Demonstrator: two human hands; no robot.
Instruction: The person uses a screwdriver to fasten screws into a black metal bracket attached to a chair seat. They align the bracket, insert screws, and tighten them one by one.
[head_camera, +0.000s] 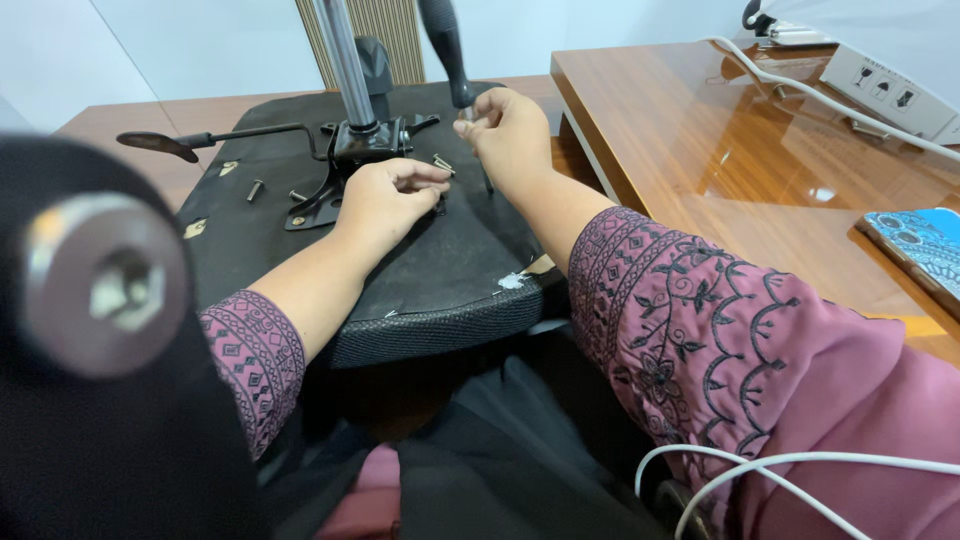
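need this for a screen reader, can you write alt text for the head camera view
A person's two hands work on the underside of an overturned black chair seat: the right hand holds a black-handled screwdriver upright, and the left hand pinches at small screws beside the black metal bracket and chrome post. A wooden desk stands to the right.

One upturned chair seat (420, 260), one screwdriver (447, 50), perhaps four loose bolts (254, 189), one phone (925, 250)

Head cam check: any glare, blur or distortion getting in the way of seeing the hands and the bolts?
Head view: the hands, left hand and right hand, are fairly sharp; glare streaks the wooden desk; a big blurred black part with a metal bolt head blocks the lower left; wide-angle bending at the edges.
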